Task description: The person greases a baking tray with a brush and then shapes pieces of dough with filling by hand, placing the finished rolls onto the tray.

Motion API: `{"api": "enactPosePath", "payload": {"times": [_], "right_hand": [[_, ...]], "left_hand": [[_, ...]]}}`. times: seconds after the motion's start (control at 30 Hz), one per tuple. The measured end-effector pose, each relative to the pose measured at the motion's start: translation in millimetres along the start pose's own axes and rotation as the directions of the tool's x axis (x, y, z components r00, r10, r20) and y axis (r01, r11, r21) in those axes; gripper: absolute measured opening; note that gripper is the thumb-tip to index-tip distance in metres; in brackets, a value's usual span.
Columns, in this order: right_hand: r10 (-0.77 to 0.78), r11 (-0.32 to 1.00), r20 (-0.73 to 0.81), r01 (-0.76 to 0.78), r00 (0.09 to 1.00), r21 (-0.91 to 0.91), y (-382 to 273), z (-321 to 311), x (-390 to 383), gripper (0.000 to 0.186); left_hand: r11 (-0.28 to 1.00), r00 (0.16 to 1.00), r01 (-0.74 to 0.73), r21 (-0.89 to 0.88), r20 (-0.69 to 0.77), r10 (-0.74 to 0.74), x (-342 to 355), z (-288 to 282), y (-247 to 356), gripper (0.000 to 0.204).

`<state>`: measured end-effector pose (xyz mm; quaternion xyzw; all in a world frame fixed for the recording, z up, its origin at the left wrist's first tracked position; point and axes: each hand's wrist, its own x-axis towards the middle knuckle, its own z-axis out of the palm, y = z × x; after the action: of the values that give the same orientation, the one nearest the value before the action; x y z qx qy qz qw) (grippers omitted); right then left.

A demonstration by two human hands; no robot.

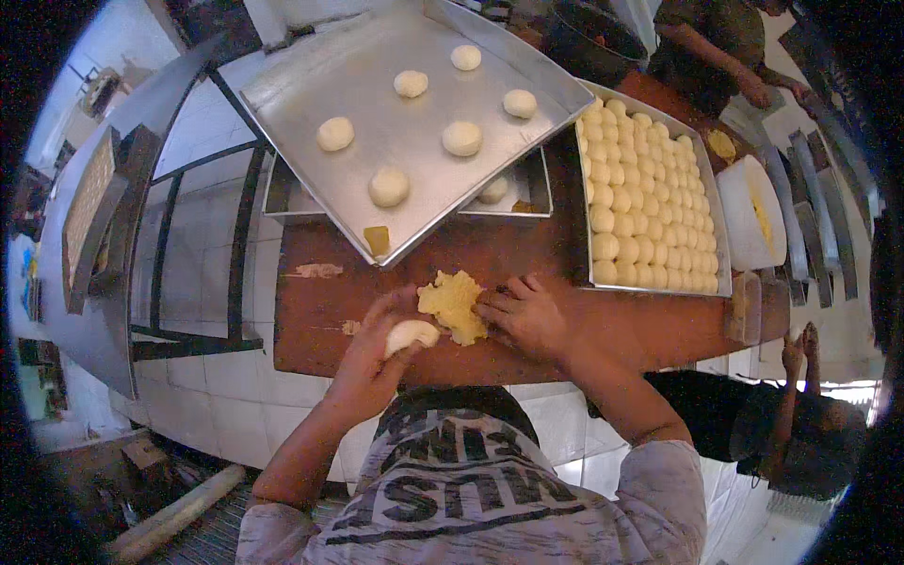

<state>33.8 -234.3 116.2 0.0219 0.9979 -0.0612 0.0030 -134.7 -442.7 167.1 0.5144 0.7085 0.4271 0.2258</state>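
My left hand (370, 356) curls around a smooth, pale lump of dough (411, 335), bent into a crescent, low over the front of the reddish-brown table (330, 243). Beside it is a ragged, flattened yellow mass (450, 303) that looks soft and crumbly. My right hand (525, 315) has its bent fingers closed on the right edge of that mass; the fingertips are partly hidden. Just beyond my hands, a large metal tray (292, 89) holds several spaced dough balls (462, 138) and a small yellow-brown square (377, 240) in its near corner.
Another metal tray (281, 209) lies beneath the large one. To the right, a tray (655, 290) is packed with rows of dough balls, beside a white tub (751, 217) and a clear container (746, 306). Co-workers' hands (753, 89) show at far right. A dark metal frame (247, 235) stands left.
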Motion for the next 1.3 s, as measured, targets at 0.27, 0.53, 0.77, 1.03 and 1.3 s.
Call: {"api": "enactPosePath", "payload": {"times": [0.27,0.53,0.77,1.03,1.3], "right_hand": [[0.44,0.037,0.052,-0.076,0.897,0.996,-7,-54,-12,0.022],[0.292,0.931,-0.497,-0.123,0.817,0.344,-40,-66,22,0.032],[0.241,0.868,-0.426,0.003,0.872,0.497,-40,-82,31,0.048],[0.24,0.91,-0.564,0.018,0.79,0.413,-74,-67,32,0.044],[0.354,0.843,-0.545,-0.007,0.76,0.538,-53,-71,15,0.031]], "left_hand": [[0.751,0.909,0.232,-0.618,-0.138,-0.394,46,46,25,0.024],[0.379,0.953,0.214,-0.9,0.108,-0.283,40,47,25,0.05],[0.581,0.993,0.046,-0.813,-0.025,-0.113,21,18,35,0.063],[0.137,0.959,0.076,-0.988,0.035,-0.282,37,16,32,0.031],[0.948,0.979,0.102,-0.303,-0.136,-0.149,39,33,57,0.036]]}}
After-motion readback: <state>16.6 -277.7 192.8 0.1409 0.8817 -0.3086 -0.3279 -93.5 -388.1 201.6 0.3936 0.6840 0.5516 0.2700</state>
